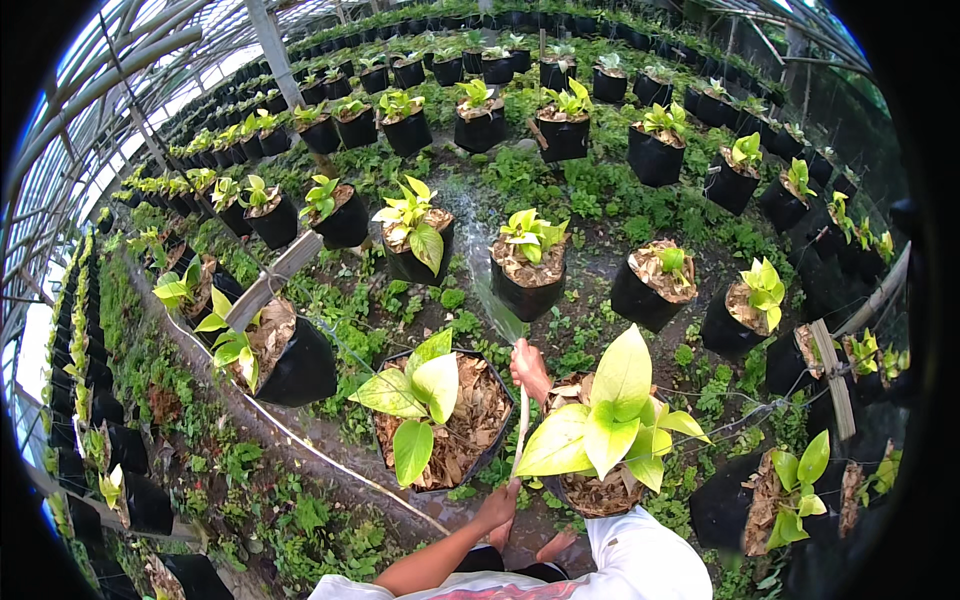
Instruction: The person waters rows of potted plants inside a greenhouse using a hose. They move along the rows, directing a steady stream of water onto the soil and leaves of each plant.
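Note:
My right hand (530,367) is closed around the end of a pale hose (521,431), and water (499,307) sprays out of it away from me. Lower down, my left hand (498,507) grips the same hose. The hose passes between two black grow bags of wood chips: one with a green-leaved plant (435,382) on the left, one with a large yellow-green plant (615,427) on the right, which hides part of my right arm. The spray runs between two bagged plants farther out, a variegated one (426,240) and a yellow-green one (531,240).
Rows of black grow bags (480,131) hang above weedy ground. Thin wires run past a wooden stake (274,281) on the left and another (832,379) on the right. The pale hose line (337,461) crosses the muddy path. A post (271,52) stands at the upper left.

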The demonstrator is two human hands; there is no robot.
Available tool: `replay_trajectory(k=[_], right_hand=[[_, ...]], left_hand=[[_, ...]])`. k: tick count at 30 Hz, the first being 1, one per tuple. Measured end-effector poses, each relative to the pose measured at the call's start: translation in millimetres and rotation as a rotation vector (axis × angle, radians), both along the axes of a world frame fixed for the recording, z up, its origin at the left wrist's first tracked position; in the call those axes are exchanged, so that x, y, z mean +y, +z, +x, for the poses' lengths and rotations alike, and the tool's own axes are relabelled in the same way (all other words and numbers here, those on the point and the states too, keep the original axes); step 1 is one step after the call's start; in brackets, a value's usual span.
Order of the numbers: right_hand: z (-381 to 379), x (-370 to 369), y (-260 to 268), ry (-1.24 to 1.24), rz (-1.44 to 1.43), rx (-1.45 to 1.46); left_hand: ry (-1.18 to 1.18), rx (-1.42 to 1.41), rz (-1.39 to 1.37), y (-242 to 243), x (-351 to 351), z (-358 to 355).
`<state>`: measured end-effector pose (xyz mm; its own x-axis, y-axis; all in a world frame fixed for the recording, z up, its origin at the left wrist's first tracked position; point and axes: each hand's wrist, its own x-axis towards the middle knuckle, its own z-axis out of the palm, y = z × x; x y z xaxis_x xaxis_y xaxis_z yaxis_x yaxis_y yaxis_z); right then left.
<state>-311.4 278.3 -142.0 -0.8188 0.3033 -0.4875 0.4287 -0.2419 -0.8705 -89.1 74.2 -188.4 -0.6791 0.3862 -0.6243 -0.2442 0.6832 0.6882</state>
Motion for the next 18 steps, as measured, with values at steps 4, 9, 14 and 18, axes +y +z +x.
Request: replay_trajectory(k=[4,9,14,18], right_hand=[[-14,-4,-2,0.038,-0.002,0.013],[-25,-10,-5,0.078,-0.016,0.030],[-32,-17,-1,0.099,-0.032,0.048],[-28,-24,10,0.072,-0.017,0.047]], left_hand=[[-0.049,-0.079,-0.010,0,4,-11],[0.032,-0.020,0.012,6,1,-15],[0.026,-0.060,0.092,10,-3,-17],[0.058,-0.033,0.031,14,-3,-12]])
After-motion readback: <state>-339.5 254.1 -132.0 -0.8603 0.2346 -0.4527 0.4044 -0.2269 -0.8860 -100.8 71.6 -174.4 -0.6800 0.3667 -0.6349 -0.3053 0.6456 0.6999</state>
